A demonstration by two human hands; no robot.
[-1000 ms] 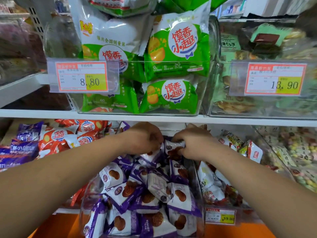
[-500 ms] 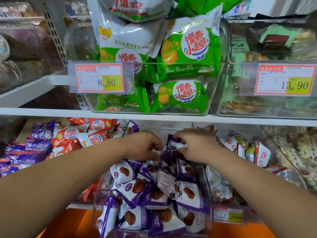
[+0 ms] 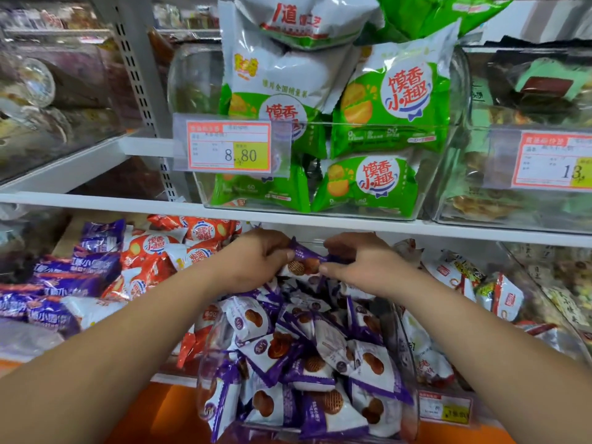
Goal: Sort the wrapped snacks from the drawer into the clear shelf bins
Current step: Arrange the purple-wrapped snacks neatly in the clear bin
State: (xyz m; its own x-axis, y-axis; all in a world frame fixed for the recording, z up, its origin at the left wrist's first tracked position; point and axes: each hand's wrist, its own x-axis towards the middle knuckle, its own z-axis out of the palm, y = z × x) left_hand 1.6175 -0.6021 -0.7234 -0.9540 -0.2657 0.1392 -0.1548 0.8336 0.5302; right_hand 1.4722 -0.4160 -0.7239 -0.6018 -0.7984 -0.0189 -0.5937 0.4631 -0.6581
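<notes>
Now L hand (image 3: 256, 261) & R hand (image 3: 358, 267) pinch one purple pkt (image 3: 306, 261), lifted between their fingers off the bin (image 3: 205, 379) pile below, so prob. still arranging.

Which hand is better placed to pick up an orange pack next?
Probably the left hand: the orange packs lie just beside it, while the right hand is farther off, across the purple pack both hands pinch.

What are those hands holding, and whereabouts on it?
A purple-and-white wrapped snack, with the left hand pinching its left end and the right hand its right end, over the clear bin.
</notes>
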